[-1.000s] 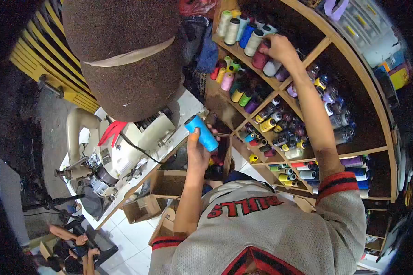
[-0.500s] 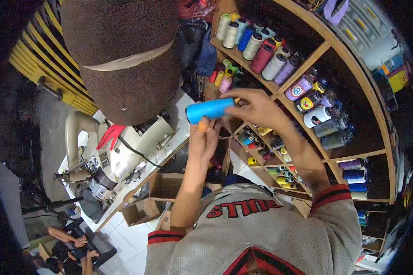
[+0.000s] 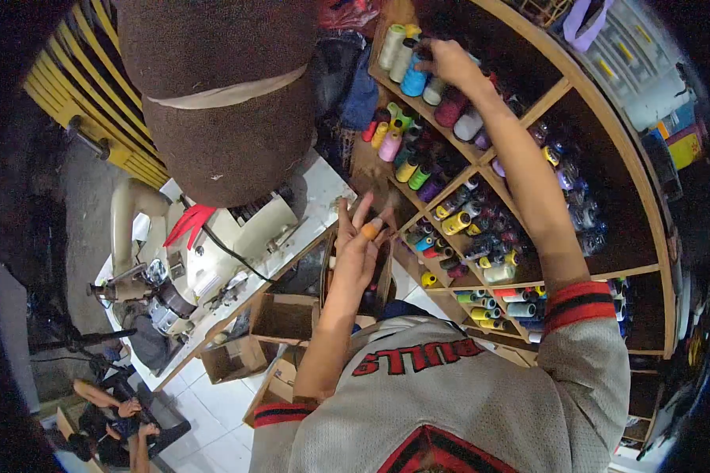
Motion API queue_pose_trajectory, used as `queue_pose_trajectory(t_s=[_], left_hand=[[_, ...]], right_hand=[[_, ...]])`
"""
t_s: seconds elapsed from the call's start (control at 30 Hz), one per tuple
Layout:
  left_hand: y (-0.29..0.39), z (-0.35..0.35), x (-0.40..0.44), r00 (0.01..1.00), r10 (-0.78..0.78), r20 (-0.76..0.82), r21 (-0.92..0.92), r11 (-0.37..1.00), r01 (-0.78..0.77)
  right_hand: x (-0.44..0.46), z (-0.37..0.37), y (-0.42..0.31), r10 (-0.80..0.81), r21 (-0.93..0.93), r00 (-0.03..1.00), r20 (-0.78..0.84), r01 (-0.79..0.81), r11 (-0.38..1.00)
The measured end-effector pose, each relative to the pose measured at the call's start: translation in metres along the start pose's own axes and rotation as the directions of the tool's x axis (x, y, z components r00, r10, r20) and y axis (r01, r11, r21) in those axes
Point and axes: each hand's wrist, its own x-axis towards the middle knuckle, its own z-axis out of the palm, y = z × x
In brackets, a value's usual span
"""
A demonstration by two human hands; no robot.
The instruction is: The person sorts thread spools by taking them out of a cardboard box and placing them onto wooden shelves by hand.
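My right hand (image 3: 451, 63) reaches up to the top row of the wooden shelf, its fingers closed around the upper end of a bright blue thread cone (image 3: 414, 77). That cone stands among other thread cones, beside a pale cream cone (image 3: 402, 59) and a maroon cone (image 3: 451, 106). Over the floor between shelf and sewing table, my left hand (image 3: 357, 251) holds nothing, its fingers spread. An orange wrap (image 3: 371, 229) sits around one of its fingers.
A curved wooden shelf (image 3: 564, 87) full of thread cones fills the right side. At left are a sewing machine (image 3: 229, 244) on a white table and a large brown padded form (image 3: 221, 150). Cardboard boxes (image 3: 284, 317) stand below. Another person (image 3: 122, 422) sits at lower left.
My right hand has carried the blue thread cone up and right to the top shelf row. My left hand has let go of the cone, dropped slightly lower, and spread its fingers.
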Motion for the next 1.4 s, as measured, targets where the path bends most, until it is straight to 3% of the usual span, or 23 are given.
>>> queue_pose_trajectory(t_s=[0.07, 0.1, 0.37, 0.47, 0.53, 0.7, 0.8, 0.83, 0.9, 0.93, 0.97, 1.0, 1.1, 1.17, 1.2, 1.23, 1.27, 1.3, 1.33, 1.4], left_hand=[[0.000, -0.001, -0.006, 1.000, 0.005, -0.026, 0.001, 1.000, -0.005], [-0.001, -0.005, -0.008, 1.000, 0.015, -0.025, 0.001, 1.000, -0.015], [0.011, -0.016, -0.010, 0.993, 0.092, -0.067, 0.035, 0.995, -0.090], [0.015, -0.020, -0.009, 0.994, 0.081, -0.073, 0.040, 0.996, -0.078], [0.015, -0.024, -0.008, 0.994, 0.092, -0.054, 0.029, 0.995, -0.091], [0.014, -0.016, -0.011, 0.992, 0.080, -0.094, 0.011, 0.997, -0.079], [0.006, -0.034, -0.008, 0.995, 0.016, -0.101, 0.104, 0.995, -0.005], [0.007, -0.028, -0.011, 0.984, 0.008, -0.180, 0.121, 0.993, 0.014], [0.003, -0.035, -0.016, 0.986, -0.007, -0.166, 0.138, 0.990, 0.030], [0.002, -0.038, -0.014, 0.989, -0.009, -0.149, 0.148, 0.988, 0.031], [-0.002, -0.042, -0.015, 0.983, -0.031, -0.180, 0.171, 0.983, 0.062], [-0.002, -0.043, -0.015, 0.983, -0.044, -0.180, 0.176, 0.981, 0.076], [-0.006, -0.055, -0.025, 0.977, -0.092, -0.195, 0.215, 0.967, 0.134], [-0.006, -0.063, -0.033, 0.970, -0.108, -0.219, 0.281, 0.945, 0.169], [-0.003, -0.063, -0.036, 0.966, -0.105, -0.237, 0.317, 0.931, 0.179], [-0.003, -0.072, -0.040, 0.966, -0.121, -0.227, 0.305, 0.933, 0.189], [-0.003, -0.080, -0.043, 0.956, -0.130, -0.265, 0.317, 0.924, 0.213], [-0.003, -0.087, -0.047, 0.944, -0.139, -0.300, 0.327, 0.914, 0.239], [-0.003, -0.089, -0.049, 0.931, -0.149, -0.332, 0.338, 0.903, 0.265], [-0.004, -0.089, -0.056, 0.921, -0.168, -0.351, 0.357, 0.886, 0.297]], right_hand=[[0.001, 0.005, 0.000, 0.041, -0.071, 0.998, 0.055, -0.037, 0.997], [0.008, 0.025, 0.020, -0.045, 0.013, 0.999, -0.012, 0.045, 0.999], [0.006, 0.019, 0.004, 0.114, -0.104, 0.993, 0.041, -0.109, 0.989], [-0.001, 0.007, -0.012, 0.169, -0.150, 0.985, -0.022, -0.170, 0.974], [0.003, 0.012, -0.010, 0.158, -0.130, 0.986, 0.052, -0.150, 0.980], [-0.016, 0.002, -0.025, 0.046, -0.174, 0.971, -0.236, -0.089, 0.981], [-0.046, -0.011, -0.048, 0.028, 0.149, 0.939, -0.343, 0.024, 0.989], [-0.065, -0.013, -0.059, -0.028, 0.220, 0.943, -0.331, 0.106, 0.970], [-0.109, -0.009, -0.081, 0.012, 0.556, 0.997, -0.070, 0.029, 0.831], [-0.134, 0.004, -0.086, 0.118, 0.487, 0.986, 0.115, -0.160, 0.858], [-0.160, 0.040, -0.079, 0.037, 0.528, 0.988, 0.150, -0.111, 0.842], [-0.190, 0.050, -0.089, 0.065, 0.681, 0.970, 0.234, -0.212, 0.701], [-0.310, 0.140, -0.095, 0.090, 0.695, 0.802, 0.591, -0.563, 0.447], [-0.364, 0.120, -0.125, 0.110, 0.626, 0.671, 0.733, -0.729, 0.276], [-0.415, 0.165, -0.118, -0.008, 0.704, 0.717, 0.697, -0.682, 0.200], [-0.396, 0.100, -0.136, -0.049, 0.543, 0.569, 0.821, -0.751, 0.377], [-0.391, 0.061, -0.149, -0.072, 0.534, 0.536, 0.841, -0.803, 0.263], [-0.411, 0.054, -0.154, -0.133, 0.571, 0.567, 0.813, -0.821, -0.012], [-0.422, 0.049, -0.151, -0.293, 0.561, 0.527, 0.798, -0.827, 0.043], [-0.432, 0.028, -0.148, -0.473, 0.698, 0.547, 0.691, -0.676, 0.237]])
